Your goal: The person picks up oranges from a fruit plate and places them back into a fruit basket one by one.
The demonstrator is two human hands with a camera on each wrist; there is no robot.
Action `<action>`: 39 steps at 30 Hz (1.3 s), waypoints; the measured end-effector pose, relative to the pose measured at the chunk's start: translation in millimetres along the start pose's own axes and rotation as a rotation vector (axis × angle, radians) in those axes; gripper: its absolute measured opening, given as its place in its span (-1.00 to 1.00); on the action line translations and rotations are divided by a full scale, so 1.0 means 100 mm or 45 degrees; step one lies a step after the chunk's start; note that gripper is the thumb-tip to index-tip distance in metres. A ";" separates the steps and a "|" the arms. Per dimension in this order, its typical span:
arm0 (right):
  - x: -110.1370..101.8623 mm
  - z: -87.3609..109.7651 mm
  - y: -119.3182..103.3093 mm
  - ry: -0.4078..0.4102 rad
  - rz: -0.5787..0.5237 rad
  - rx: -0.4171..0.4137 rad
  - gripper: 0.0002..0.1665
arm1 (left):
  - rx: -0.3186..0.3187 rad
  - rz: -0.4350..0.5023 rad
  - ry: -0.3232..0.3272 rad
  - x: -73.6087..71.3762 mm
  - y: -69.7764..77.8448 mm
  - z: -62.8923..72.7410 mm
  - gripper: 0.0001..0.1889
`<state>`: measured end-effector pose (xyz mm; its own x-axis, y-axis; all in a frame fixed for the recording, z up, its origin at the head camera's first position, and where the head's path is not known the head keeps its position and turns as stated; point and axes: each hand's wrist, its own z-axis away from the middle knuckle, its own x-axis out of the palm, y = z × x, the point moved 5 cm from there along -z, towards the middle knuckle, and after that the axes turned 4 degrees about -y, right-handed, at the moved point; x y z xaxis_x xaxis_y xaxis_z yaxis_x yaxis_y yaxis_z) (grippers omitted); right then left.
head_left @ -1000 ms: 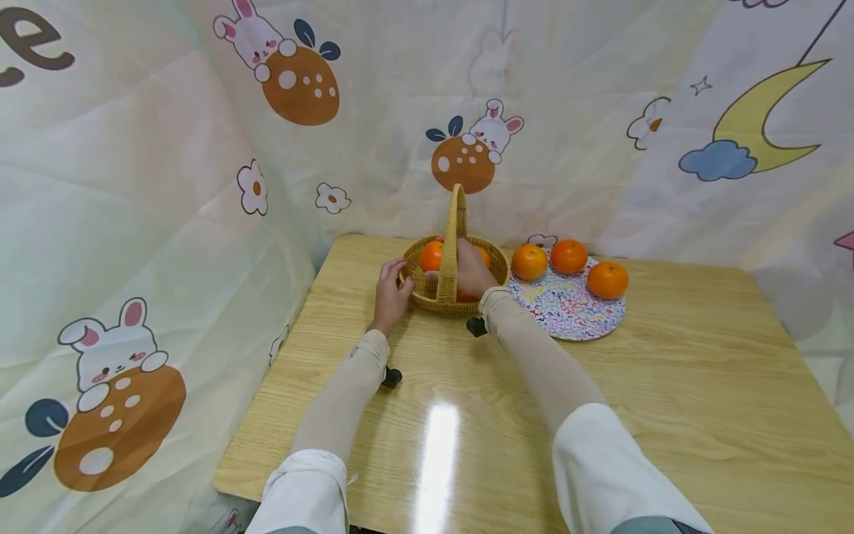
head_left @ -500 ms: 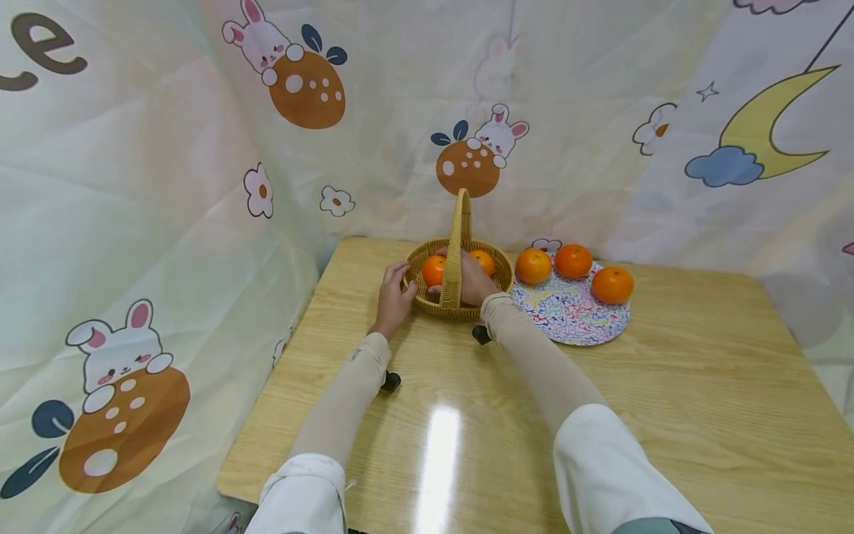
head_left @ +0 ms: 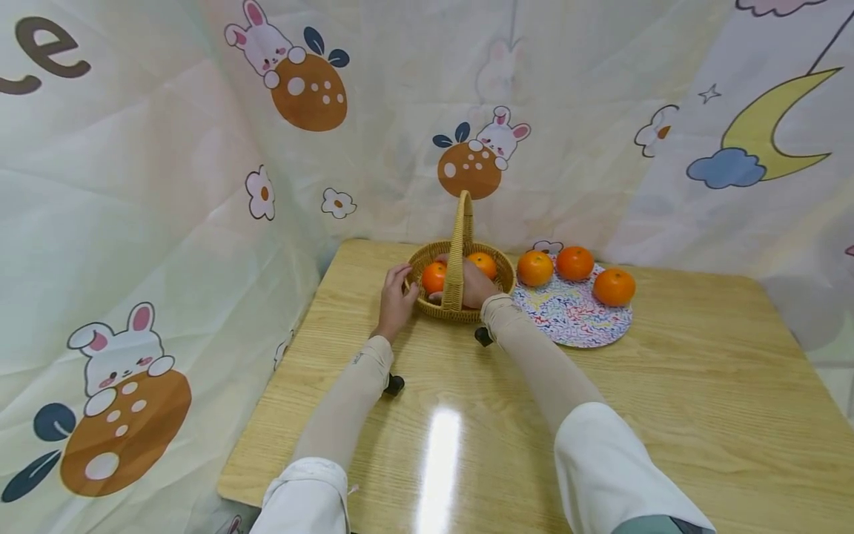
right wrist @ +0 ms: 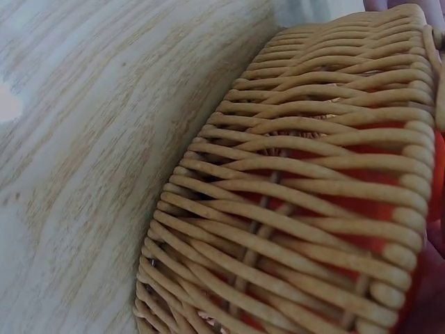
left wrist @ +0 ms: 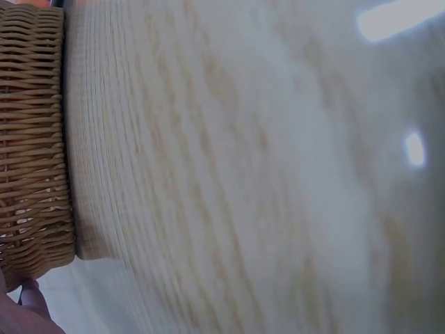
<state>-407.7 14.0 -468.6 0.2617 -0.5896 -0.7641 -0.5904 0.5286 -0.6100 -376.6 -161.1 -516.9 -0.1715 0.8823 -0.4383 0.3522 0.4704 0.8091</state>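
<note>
A woven wicker basket (head_left: 434, 310) with a tall arched handle (head_left: 457, 245) stands near the back of the table. My left hand (head_left: 395, 300) grips its left rim, fingers on top and thumb toward the front. Inside the basket, my right hand (head_left: 477, 285) reaches past the handle, with fingers and thumb around an orange (head_left: 434, 277) on the left. Another orange (head_left: 482, 263) lies behind that hand. Reddish-orange fruit (right wrist: 372, 184) shows through the weave in the right wrist view. The palm and part of the basket's inside are hidden.
Right of the basket lies a round patterned placemat (head_left: 574, 319). Three oranges rest on it: one at left (head_left: 535, 268), one at the back (head_left: 575, 263), one at right (head_left: 614, 287). A printed cloth (head_left: 387, 111) hangs behind the wooden table (head_left: 707, 371).
The right hand has shifted slightly nearer inside the basket along with the left orange, and the orange behind it shows more. The left hand stays at the rim. The head view has shifted slightly.
</note>
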 end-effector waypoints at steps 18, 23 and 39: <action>0.04 0.05 0.05 -0.009 0.105 0.002 -0.15 | 0.007 0.013 0.018 0.02 0.01 -0.01 -0.58; 0.02 0.06 0.05 0.009 -0.001 0.000 -0.26 | -0.004 0.007 0.013 0.00 0.02 0.01 -0.57; -0.69 0.33 0.28 0.555 -0.208 0.121 -0.43 | -0.001 0.040 0.051 0.03 -0.01 0.00 -0.57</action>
<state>-417.2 89.4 -440.1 -0.0120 -0.8603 -0.5096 -0.4901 0.4492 -0.7470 -377.3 -158.8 -519.1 -0.1972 0.8965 -0.3968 0.3573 0.4426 0.8225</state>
